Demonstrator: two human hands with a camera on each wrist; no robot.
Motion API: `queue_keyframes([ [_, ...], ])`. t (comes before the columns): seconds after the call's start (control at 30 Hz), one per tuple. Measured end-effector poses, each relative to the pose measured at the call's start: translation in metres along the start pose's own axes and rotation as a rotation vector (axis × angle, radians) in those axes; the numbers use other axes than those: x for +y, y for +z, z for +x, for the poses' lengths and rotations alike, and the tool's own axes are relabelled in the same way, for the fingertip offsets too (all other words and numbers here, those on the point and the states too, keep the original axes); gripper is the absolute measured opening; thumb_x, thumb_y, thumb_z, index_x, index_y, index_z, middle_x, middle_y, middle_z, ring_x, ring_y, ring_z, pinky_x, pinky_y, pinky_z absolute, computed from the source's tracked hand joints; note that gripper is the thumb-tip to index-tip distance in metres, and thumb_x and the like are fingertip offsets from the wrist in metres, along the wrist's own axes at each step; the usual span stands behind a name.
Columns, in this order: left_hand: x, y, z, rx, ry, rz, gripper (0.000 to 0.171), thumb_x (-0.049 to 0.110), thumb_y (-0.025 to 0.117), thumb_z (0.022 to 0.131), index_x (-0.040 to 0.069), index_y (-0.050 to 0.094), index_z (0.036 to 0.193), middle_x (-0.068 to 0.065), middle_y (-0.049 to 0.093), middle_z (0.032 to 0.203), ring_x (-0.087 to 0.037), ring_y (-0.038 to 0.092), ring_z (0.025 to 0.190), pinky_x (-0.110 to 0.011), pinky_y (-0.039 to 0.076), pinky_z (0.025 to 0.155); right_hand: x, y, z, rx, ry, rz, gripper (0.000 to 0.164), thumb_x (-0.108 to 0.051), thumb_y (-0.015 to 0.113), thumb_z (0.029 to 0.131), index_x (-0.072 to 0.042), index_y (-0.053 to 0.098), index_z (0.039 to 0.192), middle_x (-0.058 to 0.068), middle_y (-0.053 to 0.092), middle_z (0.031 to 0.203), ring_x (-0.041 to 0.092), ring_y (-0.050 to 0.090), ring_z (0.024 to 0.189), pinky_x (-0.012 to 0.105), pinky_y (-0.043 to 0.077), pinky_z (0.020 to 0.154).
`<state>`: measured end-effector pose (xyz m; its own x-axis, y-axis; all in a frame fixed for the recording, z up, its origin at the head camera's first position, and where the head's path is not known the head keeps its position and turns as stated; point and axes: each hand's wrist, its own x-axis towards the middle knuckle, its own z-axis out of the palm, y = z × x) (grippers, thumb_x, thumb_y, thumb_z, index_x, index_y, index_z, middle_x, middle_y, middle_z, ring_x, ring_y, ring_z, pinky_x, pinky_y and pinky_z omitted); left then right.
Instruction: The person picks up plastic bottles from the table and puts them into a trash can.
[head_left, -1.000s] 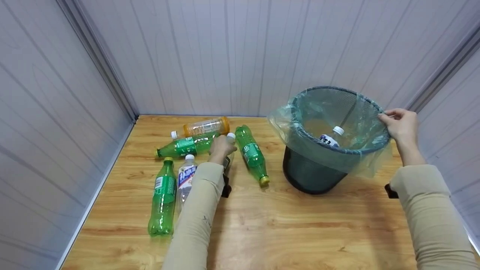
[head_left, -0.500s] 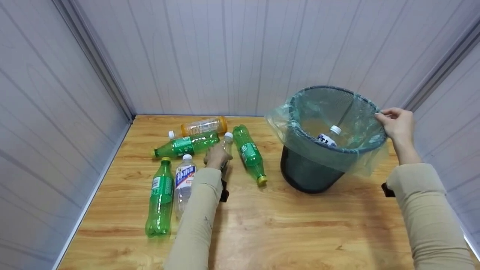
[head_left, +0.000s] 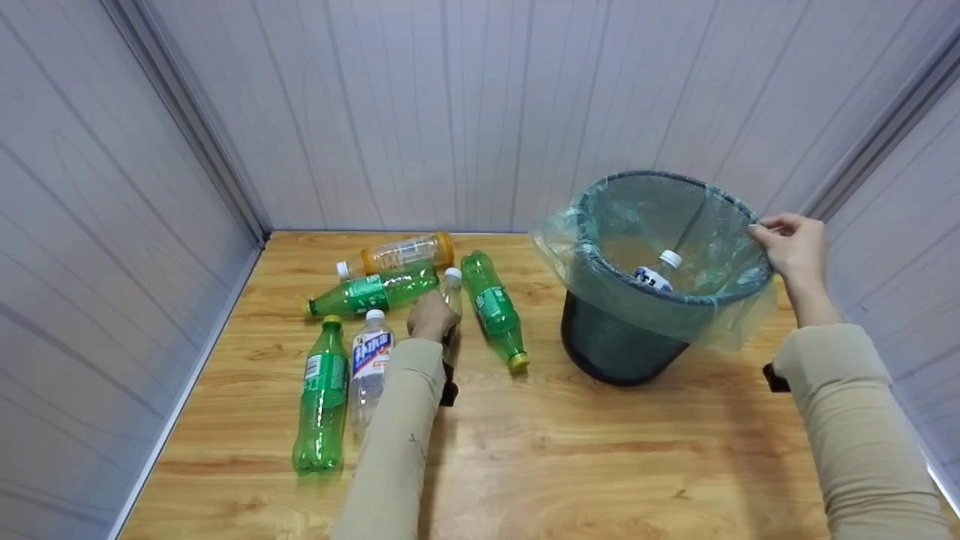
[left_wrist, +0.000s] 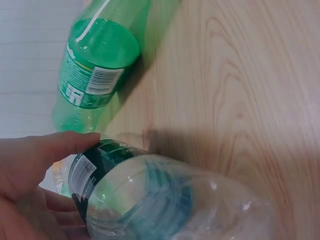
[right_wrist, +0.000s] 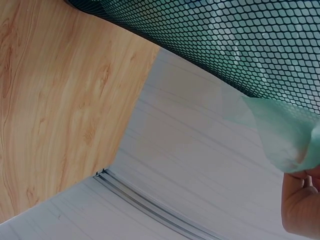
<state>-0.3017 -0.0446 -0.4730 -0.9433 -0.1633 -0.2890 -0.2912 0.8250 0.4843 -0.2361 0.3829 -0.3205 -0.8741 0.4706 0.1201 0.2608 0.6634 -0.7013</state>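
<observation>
My left hand (head_left: 433, 316) grips a clear plastic bottle with a white cap (head_left: 452, 277). In the left wrist view, the thumb and fingers are around the clear bottle's (left_wrist: 220, 205) dark green label. A green bottle (head_left: 493, 309) lies just right of this hand, its yellow cap toward me. My right hand (head_left: 799, 247) pinches the light green bin liner (head_left: 724, 326) at the right side of the rim of a dark mesh bin (head_left: 622, 352). One bottle with a white cap (head_left: 660, 271) is inside the bin. The right wrist view shows the liner's edge (right_wrist: 285, 135) at the fingers.
Left of my left hand lie a green bottle (head_left: 322, 397), a clear bottle with a blue, white and red label (head_left: 370, 367), another green bottle (head_left: 371, 291) and an orange-and-clear bottle (head_left: 407, 253). Light panel walls (head_left: 420, 112) border the wooden table (head_left: 570, 465).
My left hand has drawn slightly toward me with the clear bottle. The green bottle beside it has shifted a little left. My right hand keeps its place at the rim.
</observation>
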Motion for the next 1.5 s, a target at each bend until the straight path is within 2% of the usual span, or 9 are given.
queue_keyframes([
  [0.17,-0.003,-0.005,-0.002,0.014,0.028,-0.002,0.035,0.02,0.065,0.072,0.001,0.058,0.1,-0.016,0.059,0.098,-0.029,0.056,0.088,-0.043,0.047,0.072,0.0,0.001,0.0,0.0,-0.001,-0.002,0.037,-0.027,0.056,0.086,0.004,0.058,0.106,-0.01,0.048,0.072,0.003,0.043,0.061,0.016,0.038,0.05],
  [0.43,0.002,-0.016,-0.005,0.051,0.078,-0.032,0.038,0.025,0.069,0.071,0.0,0.059,0.097,-0.014,0.06,0.094,-0.028,0.057,0.084,-0.039,0.048,0.068,0.0,0.0,0.001,0.009,0.006,0.016,0.036,-0.026,0.058,0.085,0.004,0.058,0.105,-0.019,0.045,0.062,-0.001,0.043,0.057,0.015,0.038,0.049],
  [0.53,0.006,-0.02,-0.006,0.07,0.105,-0.025,0.043,0.026,0.069,0.071,-0.002,0.058,0.101,-0.016,0.059,0.099,-0.029,0.057,0.087,-0.039,0.049,0.069,0.001,0.001,0.001,0.008,0.007,0.02,0.036,-0.026,0.057,0.085,0.004,0.059,0.104,-0.018,0.045,0.063,-0.001,0.043,0.058,0.016,0.038,0.049],
  [0.7,0.013,-0.028,-0.009,0.087,0.156,-0.038,0.062,0.024,0.069,0.072,-0.01,0.045,0.117,-0.023,0.054,0.107,-0.033,0.055,0.093,-0.041,0.049,0.073,0.002,0.002,0.001,0.009,0.003,0.018,0.035,-0.026,0.057,0.085,0.004,0.059,0.104,-0.017,0.046,0.064,0.0,0.043,0.058,0.016,0.037,0.049],
  [0.77,0.016,-0.031,-0.011,0.099,0.174,-0.06,0.066,0.023,0.07,0.071,-0.012,0.041,0.12,-0.024,0.052,0.108,-0.033,0.054,0.093,-0.041,0.048,0.074,0.002,0.002,0.001,0.008,0.004,0.019,0.035,-0.025,0.057,0.085,0.004,0.059,0.104,-0.017,0.045,0.063,0.0,0.042,0.057,0.016,0.037,0.049],
  [0.97,0.024,-0.04,-0.019,0.164,0.245,-0.18,0.056,0.016,0.071,0.069,-0.007,0.045,0.113,-0.019,0.053,0.101,-0.029,0.055,0.086,-0.038,0.048,0.071,0.001,0.001,0.002,-0.002,0.01,0.028,0.035,-0.024,0.057,0.085,0.004,0.058,0.105,-0.018,0.045,0.061,-0.001,0.043,0.057,0.015,0.038,0.049],
  [1.03,0.027,-0.043,-0.022,0.19,0.273,-0.208,0.058,0.015,0.071,0.069,-0.007,0.043,0.114,-0.019,0.052,0.101,-0.029,0.054,0.087,-0.037,0.048,0.071,0.0,0.001,0.002,-0.002,0.011,0.027,0.035,-0.025,0.057,0.085,0.004,0.058,0.105,-0.018,0.045,0.061,-0.001,0.043,0.057,0.015,0.038,0.049],
  [1.2,0.035,-0.053,-0.031,0.246,0.328,-0.241,0.059,0.015,0.072,0.069,-0.007,0.04,0.113,-0.02,0.048,0.102,-0.029,0.052,0.089,-0.038,0.046,0.075,0.0,0.001,0.001,-0.002,0.013,0.029,0.036,-0.026,0.057,0.085,0.004,0.058,0.106,-0.019,0.045,0.061,0.0,0.043,0.057,0.016,0.038,0.05],
  [1.5,0.05,-0.068,-0.05,0.336,0.398,-0.32,0.066,0.017,0.071,0.069,-0.006,0.036,0.12,-0.019,0.046,0.111,-0.028,0.049,0.099,-0.035,0.043,0.084,0.0,0.001,0.0,0.004,0.01,0.022,0.036,-0.027,0.056,0.085,0.002,0.058,0.105,-0.02,0.045,0.062,-0.001,0.043,0.057,0.016,0.038,0.05],
])
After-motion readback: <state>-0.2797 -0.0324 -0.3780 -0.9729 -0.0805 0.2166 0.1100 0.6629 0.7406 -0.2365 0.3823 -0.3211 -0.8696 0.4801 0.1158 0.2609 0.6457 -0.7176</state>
